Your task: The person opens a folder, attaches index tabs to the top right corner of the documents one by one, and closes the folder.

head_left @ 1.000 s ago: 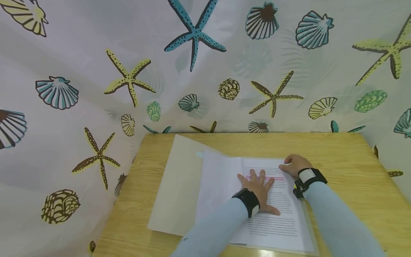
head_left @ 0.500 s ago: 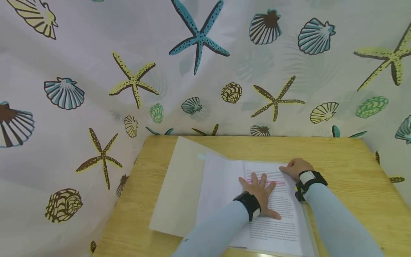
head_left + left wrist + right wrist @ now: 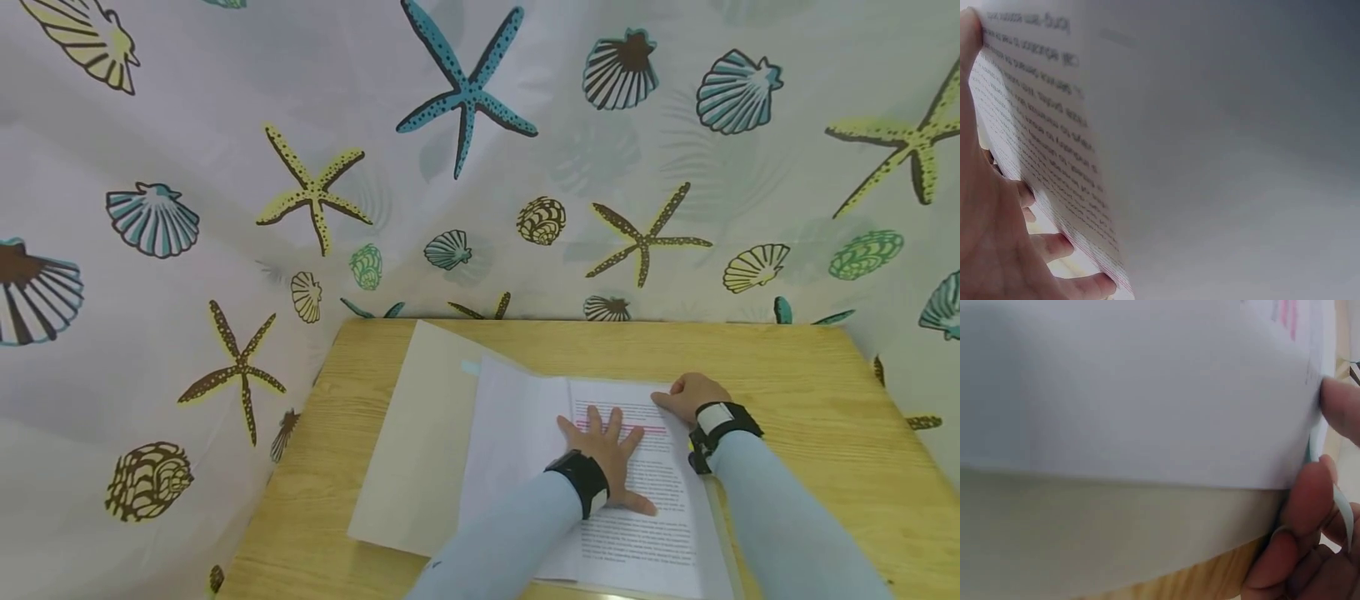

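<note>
An open booklet of white printed pages lies inside a cream folder, a pink line marked across its text. My left hand rests flat on the right page with fingers spread. The left wrist view shows its fingertips against the print. At the page's top right corner, my right hand is curled over the edge. In the right wrist view its thumb is on the page and the other fingers are bent at the edge, pinching a pale blue sticky tab.
Another pale blue tab shows on the folder's left cover. A wooden table carries the folder. Behind and to the left hangs a white curtain printed with shells and starfish.
The head view has tilted slightly, so everything sits a little lower in it. My right fingers have curled in more at the corner. The left hand stays on the page.
</note>
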Demonstrator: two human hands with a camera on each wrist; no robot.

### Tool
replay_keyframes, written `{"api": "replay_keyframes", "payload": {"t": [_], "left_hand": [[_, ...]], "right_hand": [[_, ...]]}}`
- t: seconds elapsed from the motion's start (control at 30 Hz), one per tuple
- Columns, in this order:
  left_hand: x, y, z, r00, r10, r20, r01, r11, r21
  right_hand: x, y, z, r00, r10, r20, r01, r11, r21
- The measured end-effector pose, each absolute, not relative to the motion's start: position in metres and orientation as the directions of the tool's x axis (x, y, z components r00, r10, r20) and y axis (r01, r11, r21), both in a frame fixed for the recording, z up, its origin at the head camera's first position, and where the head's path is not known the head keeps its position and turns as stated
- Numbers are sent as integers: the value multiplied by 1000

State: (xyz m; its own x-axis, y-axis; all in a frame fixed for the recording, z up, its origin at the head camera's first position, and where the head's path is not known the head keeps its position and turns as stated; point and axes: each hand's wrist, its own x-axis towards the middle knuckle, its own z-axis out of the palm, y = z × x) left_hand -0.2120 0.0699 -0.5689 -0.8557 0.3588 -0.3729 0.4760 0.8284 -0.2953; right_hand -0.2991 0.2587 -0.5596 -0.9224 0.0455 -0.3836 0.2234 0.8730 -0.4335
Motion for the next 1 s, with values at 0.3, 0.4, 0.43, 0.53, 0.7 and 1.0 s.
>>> {"api": "replay_keyframes", "payload": {"t": [0.3, 0.4, 0.43, 0.53, 0.7, 1.0], "left_hand": [[-210, 70, -569, -857, 352, -377, 476, 820, -316], [-211, 70, -571, -859, 354, -371, 474, 824, -311], [-211, 71, -571, -859, 354, -369, 473, 825, -309], [-212, 72, -571, -858, 353, -374, 474, 825, -308], [-208, 75, -568, -849, 342, -402, 479, 820, -314], [-198, 77, -535, -841, 425, -335, 511, 827, -234]], "right_hand": [[-299, 260, -565, -926, 23, -377, 202, 874, -441], [-301, 264, -567, -928, 10, -373, 189, 875, -445], [-301, 266, -568, -928, 1, -373, 182, 875, -449], [-301, 269, -565, -924, -28, -381, 165, 870, -464], [-295, 274, -561, -918, -80, -387, 121, 876, -468], [-303, 280, -568, -912, -160, -379, 58, 862, -504]]}}
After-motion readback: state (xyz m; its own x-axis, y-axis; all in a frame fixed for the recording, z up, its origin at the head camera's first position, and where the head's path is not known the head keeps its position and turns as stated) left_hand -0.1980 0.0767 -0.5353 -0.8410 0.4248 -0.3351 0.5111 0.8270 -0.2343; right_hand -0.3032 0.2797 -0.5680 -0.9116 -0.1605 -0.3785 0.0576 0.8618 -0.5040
